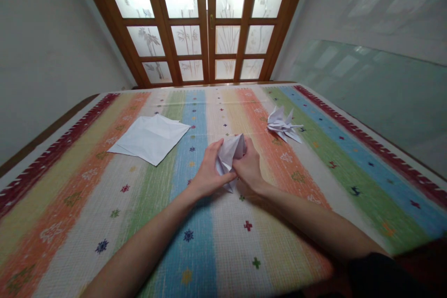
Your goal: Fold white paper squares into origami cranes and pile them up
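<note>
Far left: plain wall. On the striped tablecloth, left of centre, a few square white sheets lie flat, overlapping, corners out of line. Behind the table, a wood-framed door with frosted panes bearing plant motifs.

Centre: left hand, partly curled, fingers along the left side of a folded paper, thumb reaching across its lower part. The folded paper is held between the two hands, peak up, a pointed end hanging below; contact with the cloth: cannot tell. Right hand more tightly closed, pinching the paper's right side; fingertips partly hidden.

Right of the hands, well apart: a cluster of folded paper pieces, pointed tips spread, on the orange and green stripes. Far right: pale green panel along the wall.
</note>
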Motion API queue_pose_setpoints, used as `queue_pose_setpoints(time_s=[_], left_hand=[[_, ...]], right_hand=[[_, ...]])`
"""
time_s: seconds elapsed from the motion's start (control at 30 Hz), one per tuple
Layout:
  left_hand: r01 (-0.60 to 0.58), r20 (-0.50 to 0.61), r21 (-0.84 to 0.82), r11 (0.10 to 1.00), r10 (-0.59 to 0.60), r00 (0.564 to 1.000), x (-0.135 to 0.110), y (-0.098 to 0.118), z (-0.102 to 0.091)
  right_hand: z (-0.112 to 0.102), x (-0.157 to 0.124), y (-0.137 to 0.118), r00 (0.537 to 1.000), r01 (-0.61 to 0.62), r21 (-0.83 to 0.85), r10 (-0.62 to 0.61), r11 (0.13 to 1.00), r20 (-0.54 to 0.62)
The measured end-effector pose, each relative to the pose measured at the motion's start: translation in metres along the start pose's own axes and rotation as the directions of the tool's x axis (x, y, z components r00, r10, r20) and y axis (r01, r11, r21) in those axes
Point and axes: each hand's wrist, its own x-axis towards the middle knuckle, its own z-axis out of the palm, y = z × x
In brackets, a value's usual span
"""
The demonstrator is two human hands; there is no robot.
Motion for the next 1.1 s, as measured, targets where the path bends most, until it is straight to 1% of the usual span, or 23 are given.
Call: queue_pose_setpoints(time_s=[0.1, 0.17, 0.2, 0.27, 0.3, 0.37, 0.43, 0.47, 0.57, 0.67, 0.73, 0.8, 0.87, 0.93, 1.0, 1.03, 1.1], left_hand=[[-0.013, 0.011, 0.012, 1.0, 0.013, 1.0, 0.0, 0.003, 0.0], [-0.028, 0.043, 0.011, 1.0, 0.028, 0.999, 0.001, 0.002, -0.003], [-0.035, 0.06, 0.009, 0.999, 0.034, 0.998, 0.003, 0.0, -0.006], [-0.045, 0.093, 0.013, 0.999, 0.043, 0.995, 0.005, -0.007, -0.013], [-0.043, 0.108, 0.027, 0.999, 0.04, 0.993, 0.007, -0.011, -0.018], [-0.046, 0.118, 0.103, 0.994, 0.034, 0.992, 0.008, -0.022, -0.026], [-0.067, 0.159, 0.208, 0.976, 0.034, 0.987, 0.009, -0.03, -0.033], [-0.087, 0.188, 0.261, 0.961, 0.037, 0.981, 0.008, -0.034, -0.034], [-0.165, 0.243, 0.419, 0.893, 0.064, 0.968, 0.006, -0.036, -0.034], [-0.204, 0.221, 0.545, 0.813, 0.096, 0.971, 0.004, -0.031, -0.029], [-0.214, 0.21, 0.604, 0.768, 0.106, 0.972, 0.005, -0.028, -0.027], [-0.226, 0.221, 0.644, 0.731, 0.106, 0.97, 0.005, -0.029, -0.028], [-0.253, 0.267, 0.657, 0.71, 0.094, 0.959, 0.005, -0.033, -0.032], [-0.283, 0.342, 0.657, 0.698, 0.059, 0.938, 0.005, -0.037, -0.038], [-0.295, 0.41, 0.663, 0.688, -0.004, 0.912, 0.004, -0.04, -0.045], [-0.291, 0.434, 0.666, 0.687, -0.039, 0.9, 0.004, -0.041, -0.048], [-0.278, 0.466, 0.662, 0.696, -0.092, 0.88, 0.005, -0.04, -0.054]], right_hand=[[0.0, 0.002, 0.009, 0.998, 0.02, -0.027, -0.021, 0.999, -0.051], [-0.002, 0.005, 0.015, 0.997, 0.055, -0.044, -0.057, 0.998, -0.052], [-0.004, 0.008, 0.018, 0.996, 0.081, -0.049, -0.083, 0.996, -0.027], [-0.008, 0.015, 0.024, 0.985, 0.155, -0.046, -0.151, 0.987, 0.083], [-0.011, 0.02, 0.027, 0.966, 0.206, -0.039, -0.196, 0.978, 0.168], [-0.017, 0.027, 0.034, 0.903, 0.298, -0.02, -0.275, 0.954, 0.33], [-0.024, 0.033, 0.041, 0.849, 0.366, -0.036, -0.318, 0.93, 0.421], [-0.027, 0.034, 0.045, 0.83, 0.393, -0.065, -0.323, 0.917, 0.455], [-0.034, 0.032, 0.052, 0.787, 0.484, -0.194, -0.328, 0.853, 0.522], [-0.037, 0.026, 0.053, 0.764, 0.554, -0.289, -0.34, 0.78, 0.548], [-0.037, 0.023, 0.052, 0.755, 0.589, -0.329, -0.358, 0.738, 0.549], [-0.037, 0.022, 0.052, 0.733, 0.638, -0.364, -0.388, 0.679, 0.559], [-0.037, 0.022, 0.053, 0.682, 0.705, -0.382, -0.422, 0.598, 0.598], [-0.038, 0.022, 0.056, 0.608, 0.776, -0.368, -0.45, 0.512, 0.654], [-0.04, 0.022, 0.059, 0.536, 0.83, -0.337, -0.468, 0.444, 0.703], [-0.041, 0.022, 0.059, 0.51, 0.846, -0.323, -0.471, 0.423, 0.72], [-0.043, 0.022, 0.058, 0.48, 0.859, -0.296, -0.457, 0.416, 0.749]])
